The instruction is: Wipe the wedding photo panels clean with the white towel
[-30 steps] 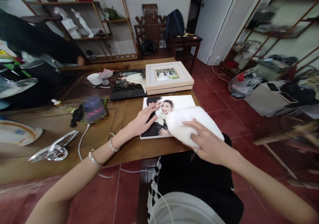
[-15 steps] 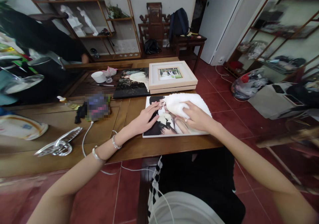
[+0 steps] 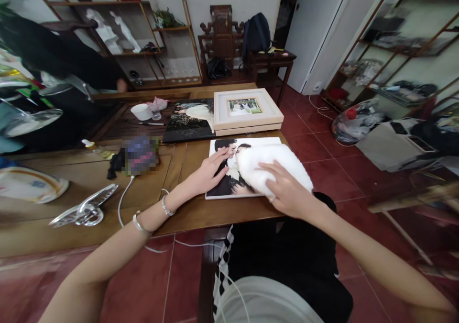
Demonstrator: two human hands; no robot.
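A flat photo panel (image 3: 215, 189) with a printed picture of a couple lies near the table's front edge. My left hand (image 3: 209, 172) rests flat on its left part, fingers stretched out and apart. Over the panel's right part spreads a white fluffy cloth (image 3: 292, 167), hanging slightly past the panel's right edge. My right hand (image 3: 287, 189) presses on the cloth from above, its fingers sunk into the pile and bunching it. The cloth hides much of the picture's right side.
Behind the panel stand a light wooden picture frame (image 3: 247, 122) and a dark photo panel (image 3: 179, 124). Leftward on the table (image 3: 172, 220) are a white cup (image 3: 141, 112), a shiny metal winged object (image 3: 86, 208) and a white cable (image 3: 122, 203). Below me is a white bin-like container (image 3: 265, 299).
My right hand has slid toward me with the white cloth, which now spreads lower over the panel's right side. My left hand stays in place.
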